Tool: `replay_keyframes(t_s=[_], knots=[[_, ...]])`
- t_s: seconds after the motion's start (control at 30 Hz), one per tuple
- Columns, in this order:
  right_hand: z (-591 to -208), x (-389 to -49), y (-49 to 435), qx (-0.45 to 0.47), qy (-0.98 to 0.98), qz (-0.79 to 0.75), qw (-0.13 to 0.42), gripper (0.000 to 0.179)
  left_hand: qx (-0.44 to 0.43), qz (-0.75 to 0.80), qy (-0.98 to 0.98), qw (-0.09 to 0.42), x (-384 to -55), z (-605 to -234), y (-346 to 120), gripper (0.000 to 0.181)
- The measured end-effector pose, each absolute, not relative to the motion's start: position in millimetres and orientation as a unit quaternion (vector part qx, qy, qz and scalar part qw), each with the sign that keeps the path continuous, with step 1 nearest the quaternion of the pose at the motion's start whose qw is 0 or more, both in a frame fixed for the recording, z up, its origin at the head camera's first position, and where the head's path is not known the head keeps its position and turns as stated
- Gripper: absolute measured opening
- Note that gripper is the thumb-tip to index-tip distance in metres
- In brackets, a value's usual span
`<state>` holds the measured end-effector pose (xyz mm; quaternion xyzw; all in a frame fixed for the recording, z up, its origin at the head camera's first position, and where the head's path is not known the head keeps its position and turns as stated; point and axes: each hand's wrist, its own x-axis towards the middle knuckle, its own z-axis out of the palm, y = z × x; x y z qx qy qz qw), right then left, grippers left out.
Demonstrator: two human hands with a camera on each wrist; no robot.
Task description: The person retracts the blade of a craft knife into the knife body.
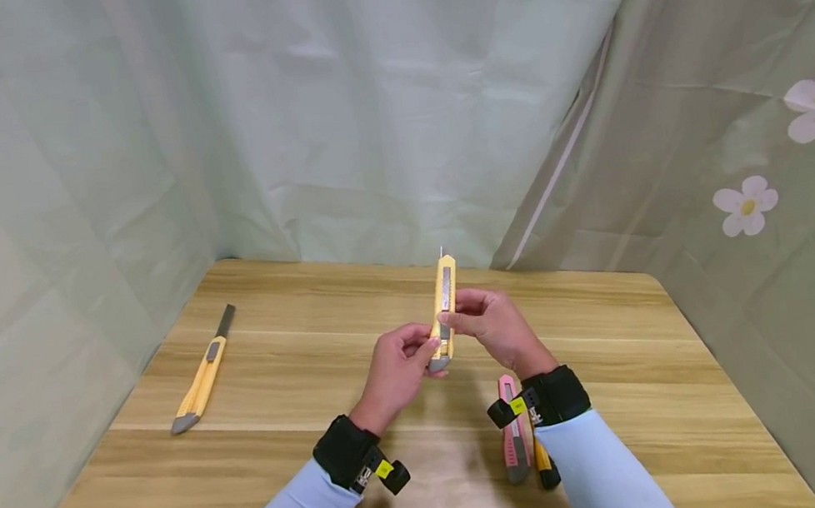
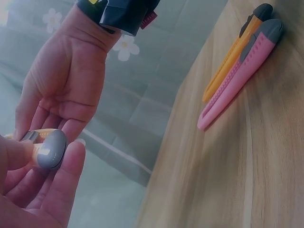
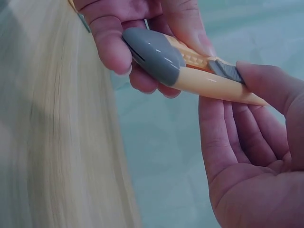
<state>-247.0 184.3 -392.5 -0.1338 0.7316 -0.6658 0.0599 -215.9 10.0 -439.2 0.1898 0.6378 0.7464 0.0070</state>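
Note:
Both hands hold a pale yellow utility knife (image 1: 445, 285) above the table, its tip pointing up and away and a short bit of blade showing there. My left hand (image 1: 394, 366) pinches it near the grey end cap (image 3: 154, 54). Higher on the body, my right hand (image 1: 497, 329) grips it, fingers underneath and thumb (image 3: 266, 83) against the grey slider (image 3: 226, 70). Below the right wrist lie a pink utility knife (image 1: 515, 447) and an orange one (image 1: 546, 464) with a dark end, side by side; the sleeve and wrist strap partly cover them in the head view.
On the table's left side lies another yellow utility knife (image 1: 205, 379), its dark blade far out and pointing away. The wooden table (image 1: 292, 301) meets hanging curtains (image 1: 363, 125) at the back and sides.

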Motion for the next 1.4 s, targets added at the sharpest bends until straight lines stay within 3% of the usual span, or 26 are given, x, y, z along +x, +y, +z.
replay_keyframes(t_s=[0.43,1.03,1.4], knots=[[-394,-245,186,-0.126,0.748,-0.649,0.063,0.024,0.204,0.746,0.634,0.015,-201,-408,4,0.016],[-394,-244,187,-0.137,0.790,-0.595,0.053,0.026,0.209,0.748,0.630,0.000,-204,-410,4,0.016],[-399,-244,188,-0.155,0.764,-0.620,0.083,0.029,0.213,0.759,0.615,0.010,-205,-411,4,0.015]])
